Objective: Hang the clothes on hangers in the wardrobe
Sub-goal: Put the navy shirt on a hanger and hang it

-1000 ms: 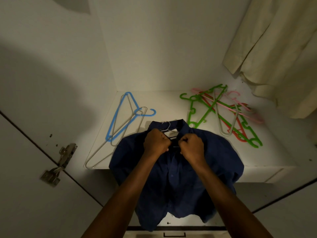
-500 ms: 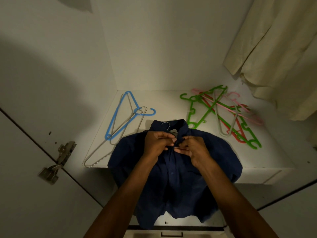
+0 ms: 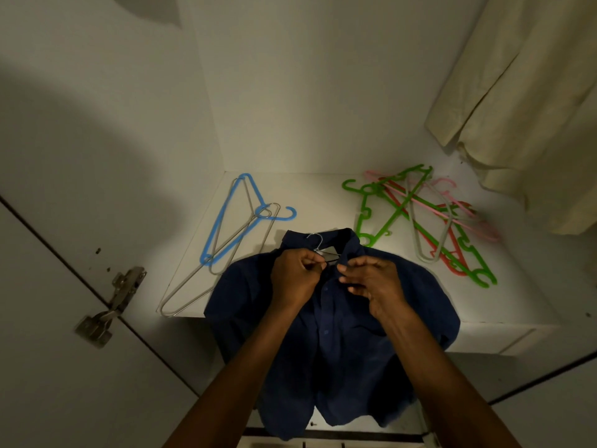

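Note:
A dark blue shirt (image 3: 332, 344) lies on the wardrobe shelf (image 3: 310, 202), its lower half hanging over the front edge. A metal hanger is inside it, and only the hook (image 3: 316, 238) shows at the collar. My left hand (image 3: 295, 279) pinches the left side of the collar opening with curled fingers. My right hand (image 3: 371, 279) pinches the right side of the placket just below the collar. The two hands sit close together at the top button area.
A blue plastic hanger (image 3: 226, 221) and two metal hangers (image 3: 206, 286) lie at the shelf's left. Several green, red, pink and grey hangers (image 3: 429, 221) are piled at the right. A cream garment (image 3: 517, 108) hangs at the upper right. A door hinge (image 3: 113, 302) sits at the left.
My hands have gone from fists pulling the collar apart to fingers pinching the collar edges together near the top button. The shirt has stayed in place.

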Demonstrator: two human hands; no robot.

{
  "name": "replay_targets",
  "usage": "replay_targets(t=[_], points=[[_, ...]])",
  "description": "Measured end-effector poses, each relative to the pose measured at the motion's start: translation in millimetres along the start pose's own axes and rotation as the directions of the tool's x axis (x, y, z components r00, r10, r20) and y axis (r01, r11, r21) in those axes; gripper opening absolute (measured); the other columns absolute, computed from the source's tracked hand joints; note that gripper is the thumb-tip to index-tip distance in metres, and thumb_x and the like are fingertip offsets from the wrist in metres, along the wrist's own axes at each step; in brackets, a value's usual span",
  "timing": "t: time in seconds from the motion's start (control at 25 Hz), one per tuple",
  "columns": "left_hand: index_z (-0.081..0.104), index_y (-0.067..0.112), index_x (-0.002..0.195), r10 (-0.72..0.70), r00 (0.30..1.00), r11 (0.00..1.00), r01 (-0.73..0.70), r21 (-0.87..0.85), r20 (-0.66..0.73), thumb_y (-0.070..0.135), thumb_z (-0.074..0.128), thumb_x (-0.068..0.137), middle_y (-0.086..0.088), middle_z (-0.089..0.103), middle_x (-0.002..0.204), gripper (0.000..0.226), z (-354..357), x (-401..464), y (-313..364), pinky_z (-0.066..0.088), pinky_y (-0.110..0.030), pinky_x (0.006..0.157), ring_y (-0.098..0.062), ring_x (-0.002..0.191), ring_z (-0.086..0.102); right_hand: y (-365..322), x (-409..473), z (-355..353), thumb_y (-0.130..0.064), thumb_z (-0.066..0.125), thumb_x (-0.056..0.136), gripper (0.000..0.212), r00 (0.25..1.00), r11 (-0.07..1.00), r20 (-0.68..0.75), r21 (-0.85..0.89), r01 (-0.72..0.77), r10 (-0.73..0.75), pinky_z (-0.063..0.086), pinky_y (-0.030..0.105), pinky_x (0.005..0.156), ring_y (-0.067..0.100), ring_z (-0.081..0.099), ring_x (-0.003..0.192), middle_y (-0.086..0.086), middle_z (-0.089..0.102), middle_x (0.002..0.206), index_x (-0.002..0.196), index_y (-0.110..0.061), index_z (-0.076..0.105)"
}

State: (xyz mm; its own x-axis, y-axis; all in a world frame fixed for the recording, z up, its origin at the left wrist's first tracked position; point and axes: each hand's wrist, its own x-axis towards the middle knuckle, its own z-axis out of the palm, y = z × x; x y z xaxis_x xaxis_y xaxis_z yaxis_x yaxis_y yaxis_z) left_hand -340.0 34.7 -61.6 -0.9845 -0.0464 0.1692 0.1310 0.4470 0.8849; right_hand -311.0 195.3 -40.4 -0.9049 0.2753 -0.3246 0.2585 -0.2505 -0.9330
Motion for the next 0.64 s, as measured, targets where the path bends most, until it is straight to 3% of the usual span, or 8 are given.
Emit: replay_targets(t=[0.08,0.16,0.28,0.4,0.52,0.64], points=[[0.077,0.025,0.082,0.060,0.998,0.993,-0.057,0.100,-0.025,0.014,0.080,0.083,0.014,0.074,0.078,0.012,1.4,-1.6,4.8,0.058,-0.022,0.069,0.001,0.072,0.068,0.9,1.2,1.8,0.005,0.084,0.075,0.020,0.998,1.000,-0.055,-0.002,0.010,-0.010,0.048,0.024,0.044,0.018,0.066,0.059,0.011,0.073,0.075,0.083,-0.006,0.069],[0.078,0.018,0.086,0.117,0.993,0.981,-0.110,0.162,-0.034,0.010,0.078,0.084,0.009,0.075,0.084,0.009,6.0,0.0,9.3,0.058,-0.022,0.070,-0.002,0.074,0.068,4.7,3.1,2.3,0.011,0.076,0.081,0.015,0.992,0.996,-0.125,0.089,0.013,-0.002,0.054,0.026,0.047,0.021,0.067,0.060,0.015,0.074,0.077,0.085,-0.001,0.069],[0.079,0.013,0.087,0.044,0.999,0.996,-0.043,0.078,-0.012,0.008,0.078,0.084,0.002,0.077,0.084,0.006,15.7,0.6,12.6,0.062,-0.030,0.073,-0.006,0.074,0.071,12.9,0.7,8.9,0.013,0.062,0.091,0.011,0.981,0.979,-0.187,0.205,-0.005,0.044,0.059,0.030,0.054,0.026,0.074,0.064,0.022,0.075,0.085,0.091,0.003,0.067],[0.080,0.018,0.083,-0.063,0.998,0.996,0.061,-0.073,-0.025,0.010,0.080,0.082,0.007,0.076,0.078,0.008,20.0,-0.7,5.9,0.063,-0.033,0.074,-0.004,0.073,0.072,22.0,-4.5,19.8,0.013,0.059,0.089,0.011,0.981,0.991,-0.195,0.129,0.030,-0.004,0.059,0.030,0.054,0.030,0.074,0.067,0.028,0.074,0.086,0.086,0.005,0.067],[0.081,0.019,0.084,-0.096,0.995,0.983,0.090,-0.162,-0.027,0.012,0.083,0.080,0.007,0.077,0.079,0.008,17.8,-2.1,-1.4,0.063,-0.032,0.076,-0.004,0.075,0.073,22.5,-4.7,24.5,0.007,0.066,0.083,0.007,0.971,0.994,-0.213,0.007,0.110,-0.106,0.064,0.042,0.062,0.039,0.073,0.071,0.030,0.072,0.080,0.077,0.009,0.069],[0.081,0.019,0.085,-0.095,0.995,0.971,0.091,-0.221,-0.006,0.009,0.083,0.081,0.006,0.078,0.080,0.011,15.3,-4.3,-4.7,0.063,-0.031,0.076,-0.008,0.076,0.075,25.1,-4.1,27.0,-0.011,0.072,0.073,0.011,0.954,0.960,-0.182,-0.195,0.201,-0.236,0.062,0.057,0.066,0.037,0.074,0.068,0.013,0.072,0.065,0.062,-0.012,0.073]])
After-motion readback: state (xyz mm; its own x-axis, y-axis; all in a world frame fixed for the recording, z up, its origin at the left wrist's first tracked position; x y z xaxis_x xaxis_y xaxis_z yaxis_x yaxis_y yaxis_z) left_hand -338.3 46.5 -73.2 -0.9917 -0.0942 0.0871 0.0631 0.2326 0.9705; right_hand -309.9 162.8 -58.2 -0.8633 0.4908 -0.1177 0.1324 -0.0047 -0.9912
